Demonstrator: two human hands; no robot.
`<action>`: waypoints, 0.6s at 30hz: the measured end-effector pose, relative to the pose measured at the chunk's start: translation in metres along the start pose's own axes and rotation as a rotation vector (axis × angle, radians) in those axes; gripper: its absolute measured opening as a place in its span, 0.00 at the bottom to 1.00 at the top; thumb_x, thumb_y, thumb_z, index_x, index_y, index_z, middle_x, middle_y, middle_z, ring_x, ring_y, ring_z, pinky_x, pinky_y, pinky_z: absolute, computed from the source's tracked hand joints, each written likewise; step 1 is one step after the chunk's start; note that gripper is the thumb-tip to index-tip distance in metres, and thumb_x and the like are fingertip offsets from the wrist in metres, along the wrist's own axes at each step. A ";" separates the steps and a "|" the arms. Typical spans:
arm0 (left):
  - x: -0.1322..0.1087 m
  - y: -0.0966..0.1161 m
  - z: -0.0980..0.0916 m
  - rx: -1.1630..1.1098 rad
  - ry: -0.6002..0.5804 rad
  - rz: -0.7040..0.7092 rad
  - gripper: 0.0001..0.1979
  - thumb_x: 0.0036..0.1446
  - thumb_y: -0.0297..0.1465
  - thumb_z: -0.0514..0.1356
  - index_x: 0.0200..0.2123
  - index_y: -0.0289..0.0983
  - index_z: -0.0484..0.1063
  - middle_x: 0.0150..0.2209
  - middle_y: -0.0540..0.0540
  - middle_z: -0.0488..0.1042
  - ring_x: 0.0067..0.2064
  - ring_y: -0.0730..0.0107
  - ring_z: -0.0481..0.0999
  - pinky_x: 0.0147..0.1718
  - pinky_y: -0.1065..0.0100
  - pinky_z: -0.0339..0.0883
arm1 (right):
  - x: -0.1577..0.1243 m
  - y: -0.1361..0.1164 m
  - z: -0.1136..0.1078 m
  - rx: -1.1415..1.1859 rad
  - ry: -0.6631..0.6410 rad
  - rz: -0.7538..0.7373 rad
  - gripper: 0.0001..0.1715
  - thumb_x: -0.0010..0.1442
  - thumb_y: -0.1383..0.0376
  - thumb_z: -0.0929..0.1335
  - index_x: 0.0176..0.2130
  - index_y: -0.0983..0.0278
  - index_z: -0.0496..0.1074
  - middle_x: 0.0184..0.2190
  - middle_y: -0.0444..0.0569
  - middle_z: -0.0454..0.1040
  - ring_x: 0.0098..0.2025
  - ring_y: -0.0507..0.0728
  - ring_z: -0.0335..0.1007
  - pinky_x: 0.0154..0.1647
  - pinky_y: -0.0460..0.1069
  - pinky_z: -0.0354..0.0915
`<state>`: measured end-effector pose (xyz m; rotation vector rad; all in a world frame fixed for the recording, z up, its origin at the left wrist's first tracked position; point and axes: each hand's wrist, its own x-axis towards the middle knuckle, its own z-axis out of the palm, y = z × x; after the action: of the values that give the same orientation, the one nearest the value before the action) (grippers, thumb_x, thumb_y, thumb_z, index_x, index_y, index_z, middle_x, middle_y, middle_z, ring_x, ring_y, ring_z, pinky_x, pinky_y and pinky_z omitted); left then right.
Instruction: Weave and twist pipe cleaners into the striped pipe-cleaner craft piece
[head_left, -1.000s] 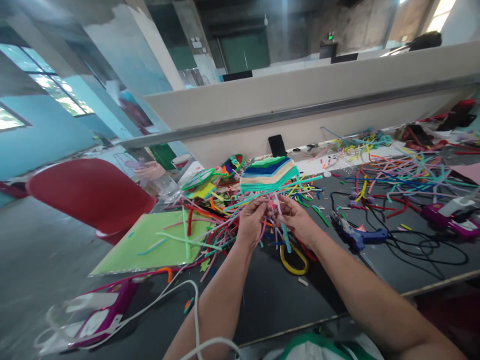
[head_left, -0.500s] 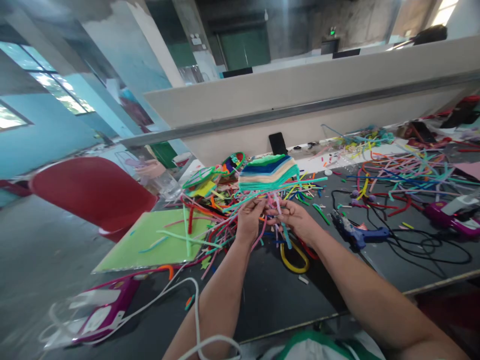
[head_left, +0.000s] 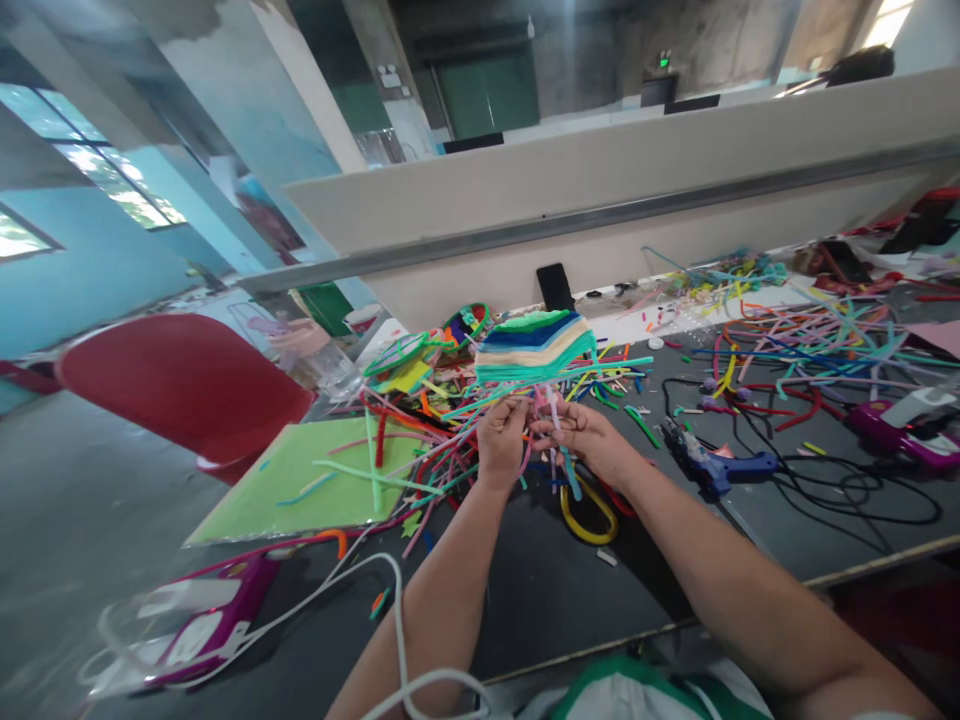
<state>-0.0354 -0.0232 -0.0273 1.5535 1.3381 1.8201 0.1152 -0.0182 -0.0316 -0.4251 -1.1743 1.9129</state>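
Observation:
Both hands are close together over a heap of pipe cleaners at the middle of the table. My left hand (head_left: 504,437) is closed, its thumb and fingers pinched at a pink pipe cleaner (head_left: 541,402). My right hand (head_left: 581,437) has its fingers curled round the same pink piece, from which pink and light-blue ends (head_left: 568,475) hang down. How the strands are joined is hidden by the fingers. Just beyond the hands lies a striped panel (head_left: 536,345) in green, blue, cream and teal. A yellow loop (head_left: 589,515) rests below my right hand.
A blue glue gun (head_left: 724,470) with black cable lies to the right, near loose pipe cleaners (head_left: 825,345). Left are a green sheet pack (head_left: 292,480), a purple power strip (head_left: 217,615) with white cable and a red chair (head_left: 180,380). A phone (head_left: 555,287) leans against the divider.
Both hands stay at nearly the same spot. My left fingers have shifted slightly on the pink pipe cleaner, and the hanging pink strand beside the left hand is now less visible.

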 end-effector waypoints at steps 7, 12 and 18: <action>-0.002 -0.002 0.004 -0.051 0.037 -0.038 0.07 0.55 0.33 0.60 0.28 0.36 0.74 0.29 0.49 0.73 0.33 0.73 0.71 0.35 0.72 0.65 | 0.002 0.002 0.000 0.015 -0.026 -0.007 0.26 0.50 0.66 0.73 0.48 0.62 0.66 0.42 0.51 0.77 0.34 0.55 0.78 0.23 0.42 0.66; -0.005 -0.003 0.009 -0.333 -0.054 -0.283 0.14 0.54 0.39 0.61 0.38 0.35 0.75 0.36 0.44 0.76 0.35 0.69 0.75 0.33 0.70 0.70 | 0.006 0.004 -0.005 0.030 0.014 -0.062 0.25 0.49 0.66 0.74 0.44 0.60 0.61 0.40 0.49 0.78 0.34 0.55 0.78 0.23 0.43 0.67; -0.005 0.009 0.006 -0.758 -0.444 -0.574 0.31 0.53 0.51 0.57 0.52 0.35 0.70 0.40 0.37 0.76 0.30 0.67 0.74 0.23 0.68 0.69 | 0.004 -0.001 -0.008 -0.030 0.047 -0.089 0.23 0.50 0.66 0.73 0.41 0.61 0.59 0.39 0.49 0.78 0.34 0.54 0.77 0.26 0.44 0.68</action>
<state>-0.0260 -0.0288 -0.0221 0.9432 0.6557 1.2805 0.1180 -0.0103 -0.0345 -0.4251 -1.1733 1.8019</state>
